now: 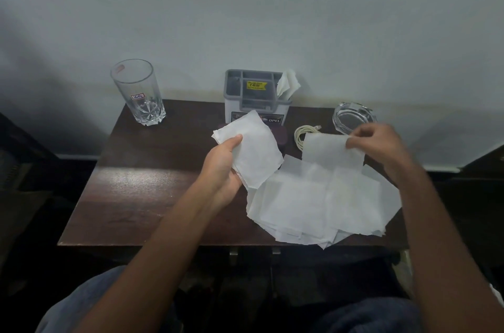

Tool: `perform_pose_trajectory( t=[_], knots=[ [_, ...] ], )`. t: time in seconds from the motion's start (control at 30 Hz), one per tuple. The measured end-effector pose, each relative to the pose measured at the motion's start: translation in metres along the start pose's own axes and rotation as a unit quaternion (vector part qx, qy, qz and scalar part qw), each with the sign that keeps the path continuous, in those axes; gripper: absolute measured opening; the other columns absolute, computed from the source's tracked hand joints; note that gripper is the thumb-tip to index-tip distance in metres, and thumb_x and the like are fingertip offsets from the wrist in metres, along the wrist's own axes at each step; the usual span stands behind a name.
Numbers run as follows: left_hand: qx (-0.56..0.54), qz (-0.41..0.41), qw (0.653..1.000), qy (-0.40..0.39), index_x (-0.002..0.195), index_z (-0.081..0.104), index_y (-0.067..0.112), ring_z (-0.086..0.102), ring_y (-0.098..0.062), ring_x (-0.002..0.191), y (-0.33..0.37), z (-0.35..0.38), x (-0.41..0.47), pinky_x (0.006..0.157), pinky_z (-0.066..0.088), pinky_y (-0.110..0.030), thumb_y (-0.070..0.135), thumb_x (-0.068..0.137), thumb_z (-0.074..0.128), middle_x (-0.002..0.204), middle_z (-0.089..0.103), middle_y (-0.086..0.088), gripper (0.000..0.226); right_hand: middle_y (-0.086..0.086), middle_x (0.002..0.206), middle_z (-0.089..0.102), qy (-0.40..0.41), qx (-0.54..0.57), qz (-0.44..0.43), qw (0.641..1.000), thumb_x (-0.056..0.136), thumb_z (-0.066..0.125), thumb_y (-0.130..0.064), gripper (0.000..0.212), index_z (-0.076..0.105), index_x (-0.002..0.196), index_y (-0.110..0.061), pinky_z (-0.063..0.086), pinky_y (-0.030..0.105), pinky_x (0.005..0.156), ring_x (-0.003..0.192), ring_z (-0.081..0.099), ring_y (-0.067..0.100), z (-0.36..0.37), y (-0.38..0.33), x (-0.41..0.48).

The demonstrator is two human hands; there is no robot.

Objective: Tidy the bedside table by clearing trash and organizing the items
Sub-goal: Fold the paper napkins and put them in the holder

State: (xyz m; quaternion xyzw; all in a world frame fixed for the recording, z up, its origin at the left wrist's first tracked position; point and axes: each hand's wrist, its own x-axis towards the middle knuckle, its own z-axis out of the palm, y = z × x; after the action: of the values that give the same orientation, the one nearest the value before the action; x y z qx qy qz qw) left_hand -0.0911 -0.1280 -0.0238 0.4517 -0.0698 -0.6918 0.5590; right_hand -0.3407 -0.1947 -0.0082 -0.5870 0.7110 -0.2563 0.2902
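My left hand (222, 169) grips a folded white tissue (255, 148) above the middle of the dark wooden table (136, 182), thumb on top. My right hand (379, 147) pinches the top edge of another white tissue (331, 151) and lifts it off a loose pile of tissues (313, 204) spread over the table's right front. Behind them a grey plastic organizer (255, 95) stands at the back edge with one tissue (287, 81) sticking out of its right slot.
An empty drinking glass (139, 92) stands at the back left corner. A glass ashtray (353, 116) sits at the back right, with a coiled white cable (304, 135) beside it. A pale wall rises directly behind the table. My knees are below the front edge.
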Motion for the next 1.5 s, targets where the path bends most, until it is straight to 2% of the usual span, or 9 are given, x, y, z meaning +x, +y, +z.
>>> perform_pose_trajectory(
  t=[0.1,0.27,0.37,0.5,0.87,0.93,1.1,1.33,1.5],
  knots=[
    [0.001,-0.005,1.000,-0.003,0.115,0.054,0.009,0.065,-0.026,0.092,-0.001,0.001,-0.001,0.080,0.052,-0.041,0.014,0.095,0.049,0.104,0.067,-0.010,0.022,0.003,0.060,0.049,-0.020,0.129,-0.017,0.991,0.072,0.066,0.000,0.021,0.056,0.060,-0.013,0.038,0.013,0.052,0.055,0.043,0.011,-0.015,-0.022,-0.012],
    [-0.007,-0.023,1.000,-0.009,0.117,0.054,0.008,0.065,-0.026,0.092,-0.002,0.004,-0.003,0.074,0.052,-0.041,0.013,0.095,0.049,0.109,0.066,-0.012,0.024,0.020,0.077,0.063,-0.094,0.297,-0.057,0.949,0.065,0.053,-0.011,0.007,0.047,0.063,-0.014,0.046,0.030,0.059,0.070,0.058,0.026,-0.021,-0.062,-0.032],
    [-0.022,-0.037,0.999,-0.018,0.121,0.055,0.006,0.065,-0.029,0.099,-0.003,0.006,-0.004,0.079,0.053,-0.043,0.013,0.094,0.050,0.116,0.066,-0.014,0.028,0.026,0.088,0.050,-0.121,0.353,-0.066,0.925,0.070,0.052,-0.014,0.006,0.047,0.068,-0.013,0.040,0.028,0.057,0.077,0.049,0.029,-0.015,-0.083,-0.040],
    [-0.049,-0.043,0.997,-0.038,0.123,0.056,0.007,0.066,-0.028,0.097,-0.001,0.007,-0.006,0.081,0.052,-0.044,0.015,0.094,0.050,0.112,0.068,-0.013,0.031,0.002,0.054,0.062,-0.092,0.472,0.025,0.876,0.091,0.046,-0.005,0.021,0.051,0.073,-0.013,0.049,0.022,0.049,0.048,0.059,0.012,0.018,-0.099,-0.041],
    [-0.089,-0.013,0.992,-0.089,0.118,0.061,0.008,0.070,-0.027,0.091,0.002,0.007,-0.009,0.076,0.058,-0.040,0.029,0.095,0.043,0.108,0.071,-0.012,0.036,0.019,0.106,0.061,-0.023,0.323,0.074,0.943,0.077,0.064,0.003,0.022,0.051,0.072,-0.014,0.058,0.033,0.056,0.098,0.064,0.034,0.074,-0.092,-0.049],
    [-0.098,-0.014,0.991,-0.089,0.112,0.064,0.012,0.071,-0.028,0.087,0.003,0.008,-0.009,0.080,0.055,-0.041,0.044,0.096,0.035,0.102,0.073,-0.012,0.046,0.019,0.105,0.061,-0.027,0.311,0.073,0.947,0.077,0.064,0.003,0.023,0.051,0.072,-0.015,0.059,0.039,0.063,0.098,0.063,0.035,0.074,-0.093,-0.049],
    [-0.123,-0.025,0.987,-0.101,0.124,0.057,0.012,0.063,-0.034,0.109,0.006,0.006,-0.007,0.089,0.050,-0.046,0.071,0.086,0.026,0.121,0.064,-0.017,0.077,0.014,0.092,0.061,-0.040,0.296,0.057,0.953,0.075,0.065,0.003,0.024,0.051,0.070,-0.015,0.058,0.051,0.071,0.093,0.065,0.036,0.076,-0.091,-0.049],
    [-0.097,-0.013,0.993,-0.069,0.113,0.057,0.006,0.072,-0.027,0.076,0.004,0.008,-0.011,0.066,0.055,-0.038,0.021,0.094,0.048,0.092,0.073,-0.013,0.025,0.013,0.096,0.061,-0.047,0.285,0.055,0.956,0.076,0.065,0.001,0.023,0.051,0.072,-0.016,0.059,0.047,0.070,0.096,0.064,0.035,0.079,-0.092,-0.050],
    [-0.106,-0.016,0.993,-0.040,0.117,0.053,0.007,0.066,-0.029,0.086,0.005,0.008,-0.010,0.066,0.051,-0.042,0.015,0.095,0.046,0.103,0.067,-0.014,0.025,0.017,0.096,0.062,-0.071,0.280,0.043,0.957,0.075,0.064,0.003,0.019,0.052,0.074,-0.012,0.060,0.040,0.062,0.088,0.065,0.034,0.076,-0.091,-0.050]
  ],
)
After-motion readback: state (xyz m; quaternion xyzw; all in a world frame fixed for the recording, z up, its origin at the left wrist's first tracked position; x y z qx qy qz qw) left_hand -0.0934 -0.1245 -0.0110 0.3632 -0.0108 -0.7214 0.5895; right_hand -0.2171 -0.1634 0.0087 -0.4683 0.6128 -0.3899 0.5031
